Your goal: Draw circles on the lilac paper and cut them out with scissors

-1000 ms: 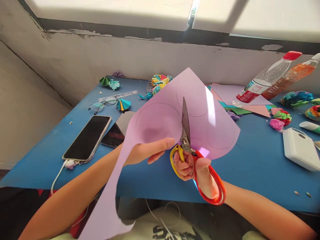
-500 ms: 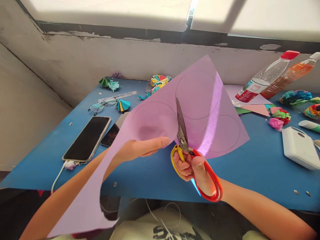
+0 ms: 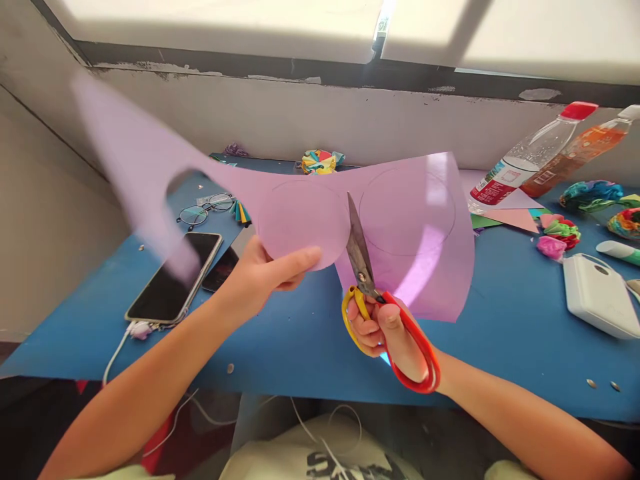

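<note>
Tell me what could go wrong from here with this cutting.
The scissors might stray past the drawn outline, spoiling the partly cut circle. The left grip pinches near them, so a slip could nick the thumb. The lilac paper could crease or tear at its narrow neck, beside the cut-out curve.

The paper (image 3: 415,213) looks smooth, the scissors (image 3: 362,260) dull metal with glossy plastic handles (image 3: 419,335), the surface (image 3: 295,360) matt, the phone (image 3: 167,293) glossy.
</note>
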Action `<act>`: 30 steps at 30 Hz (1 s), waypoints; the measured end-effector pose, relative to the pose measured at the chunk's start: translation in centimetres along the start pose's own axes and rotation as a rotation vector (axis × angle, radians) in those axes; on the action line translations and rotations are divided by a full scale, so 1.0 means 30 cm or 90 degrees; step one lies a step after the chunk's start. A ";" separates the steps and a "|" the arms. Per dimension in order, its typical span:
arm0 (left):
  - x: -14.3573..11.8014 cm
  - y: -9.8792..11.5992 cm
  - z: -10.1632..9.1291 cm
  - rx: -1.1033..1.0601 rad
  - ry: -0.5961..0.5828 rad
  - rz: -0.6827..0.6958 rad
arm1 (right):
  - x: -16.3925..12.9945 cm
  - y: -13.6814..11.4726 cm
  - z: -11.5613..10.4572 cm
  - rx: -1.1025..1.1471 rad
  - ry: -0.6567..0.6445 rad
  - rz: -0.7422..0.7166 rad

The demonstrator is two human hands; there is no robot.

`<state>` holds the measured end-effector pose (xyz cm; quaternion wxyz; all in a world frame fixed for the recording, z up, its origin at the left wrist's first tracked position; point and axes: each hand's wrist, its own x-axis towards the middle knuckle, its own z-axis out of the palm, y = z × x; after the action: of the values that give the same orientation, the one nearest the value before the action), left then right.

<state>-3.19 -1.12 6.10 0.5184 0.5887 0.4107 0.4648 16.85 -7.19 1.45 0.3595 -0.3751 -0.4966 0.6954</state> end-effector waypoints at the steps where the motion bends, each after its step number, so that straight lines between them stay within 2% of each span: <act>1: -0.001 -0.004 0.005 -0.025 -0.006 0.013 | 0.005 0.001 -0.001 0.011 -0.010 0.006; 4: -0.011 -0.012 0.031 -0.059 -0.008 0.060 | 0.014 0.010 0.001 0.050 -0.082 -0.002; 9: -0.028 -0.015 0.071 0.045 -0.025 -0.011 | 0.014 0.040 0.009 0.093 -0.151 -0.048; 13: -0.021 -0.014 0.075 0.030 -0.010 0.007 | 0.017 0.050 -0.006 0.056 -0.181 -0.097; 19: -0.007 0.000 0.111 0.007 -0.027 -0.013 | 0.036 0.002 -0.040 -0.043 -0.198 -0.130; 24: 0.014 0.021 0.176 0.012 -0.089 -0.077 | 0.044 -0.044 -0.041 0.050 -0.175 -0.142; 27: 0.029 0.021 0.203 -0.011 -0.090 -0.082 | 0.044 -0.053 -0.038 0.062 -0.139 -0.160; 30: 0.033 0.009 0.213 -0.057 -0.065 -0.061 | 0.048 -0.042 -0.039 0.061 -0.139 -0.170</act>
<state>3.27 -1.67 6.28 0.5860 0.5677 0.3902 0.4266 17.36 -5.13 2.16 0.4098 -0.2103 -0.5441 0.7013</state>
